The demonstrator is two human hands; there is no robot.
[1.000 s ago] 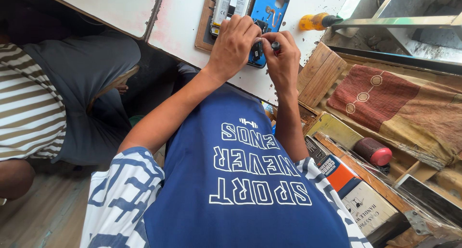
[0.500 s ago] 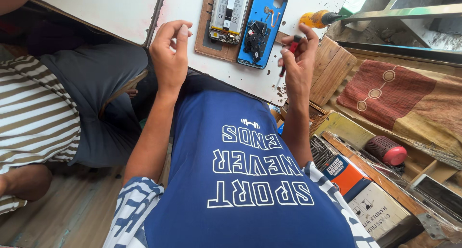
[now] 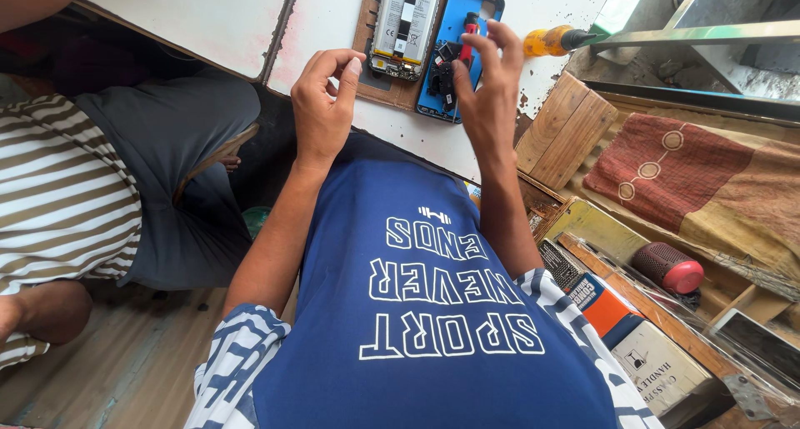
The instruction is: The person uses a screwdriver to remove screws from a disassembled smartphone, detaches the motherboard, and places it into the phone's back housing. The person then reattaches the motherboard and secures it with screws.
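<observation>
Two hands — right hand (image 3: 487,83) on red screwdriver (image 3: 469,36), left hand (image 3: 323,104) empty.

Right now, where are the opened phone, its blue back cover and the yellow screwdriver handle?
opened phone (image 3: 406,25), head view, on its battery.
blue back cover (image 3: 479,2), head view, upper part.
yellow screwdriver handle (image 3: 543,42), head view, middle of grip.
</observation>
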